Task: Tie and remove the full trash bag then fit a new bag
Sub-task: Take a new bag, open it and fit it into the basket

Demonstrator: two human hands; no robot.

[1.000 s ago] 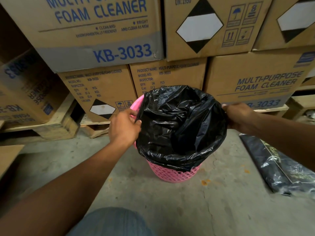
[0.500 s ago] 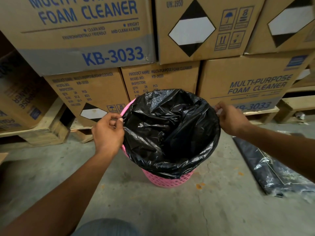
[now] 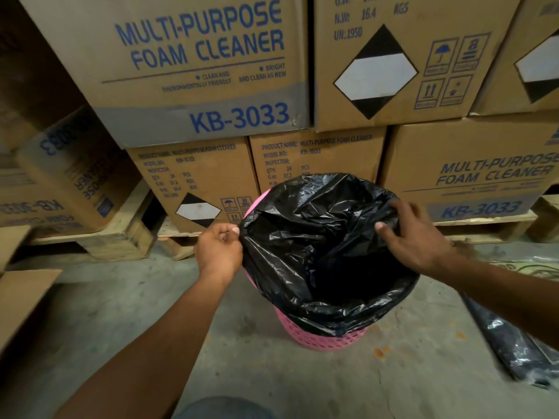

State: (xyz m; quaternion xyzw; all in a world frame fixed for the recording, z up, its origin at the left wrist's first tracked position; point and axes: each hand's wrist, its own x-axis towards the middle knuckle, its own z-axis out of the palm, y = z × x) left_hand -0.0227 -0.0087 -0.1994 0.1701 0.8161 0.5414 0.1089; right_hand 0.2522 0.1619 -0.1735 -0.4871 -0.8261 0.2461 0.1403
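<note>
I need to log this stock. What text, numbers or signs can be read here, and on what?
Upper left carton: "MULTI-PURPOSE FOAM CLEANER", "KB-3033", "BRIGHT AND CLEAN AS NEW".
Upper middle carton: "UN:1950", "16.4 KGS", black-and-white diamond, handling pictograms.
Lower middle carton: "PRODUCT NAME: MULTI-PURPOSE FOAM CLEANER", "MODEL NO: KB-3033", "QTY: 24 PCS".
Lower right carton: "MULTI-PURPOSE FOAM CLEANER", "KB-3033"; small print blurred.
Black bag, pink basket: none.

Black bag lines upright pink basket.
</note>
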